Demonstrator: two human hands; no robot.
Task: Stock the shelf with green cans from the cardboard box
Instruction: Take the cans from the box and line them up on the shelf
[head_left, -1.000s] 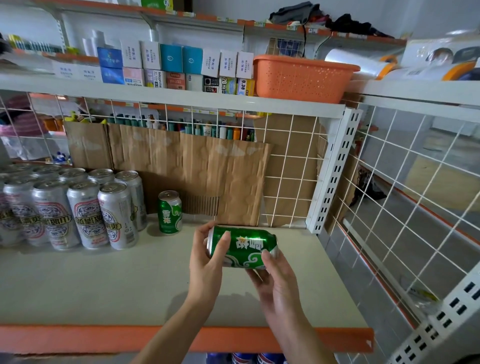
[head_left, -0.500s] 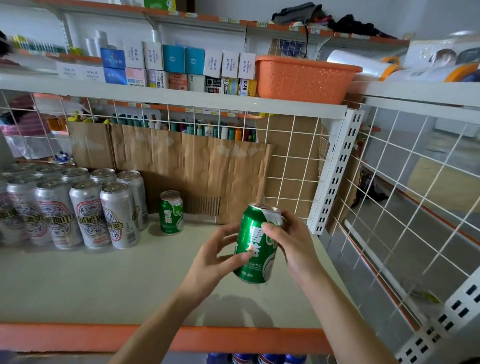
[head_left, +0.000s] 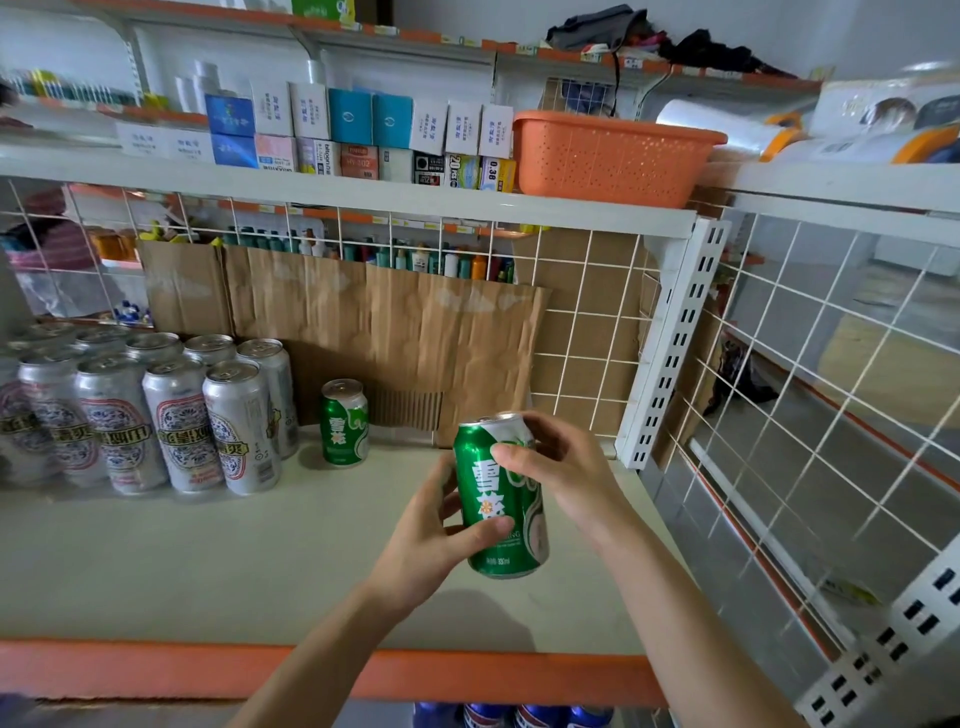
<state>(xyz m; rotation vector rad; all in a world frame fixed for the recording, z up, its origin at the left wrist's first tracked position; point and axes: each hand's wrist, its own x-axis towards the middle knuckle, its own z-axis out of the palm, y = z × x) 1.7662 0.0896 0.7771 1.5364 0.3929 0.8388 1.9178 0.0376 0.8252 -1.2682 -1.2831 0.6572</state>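
Note:
An upright green can (head_left: 501, 512) hangs just above the pale shelf (head_left: 218, 561), held by both hands. My left hand (head_left: 434, 540) wraps its lower left side, thumb across the front. My right hand (head_left: 563, 470) grips its upper right part, thumb on the front near the top. A second green can (head_left: 344, 422) stands on the shelf at the back, beside the silver cans. The cardboard box is out of view.
Several tall silver cans (head_left: 171, 415) fill the shelf's left side. A cardboard sheet (head_left: 374, 332) lines the wire back grid. A white upright post (head_left: 670, 343) and wire side panel (head_left: 831, 415) close the right. An orange basket (head_left: 608, 156) sits on the shelf above.
The can has turned from lying sideways to upright and moved forward over the shelf. My right hand shifted from under it to its upper side.

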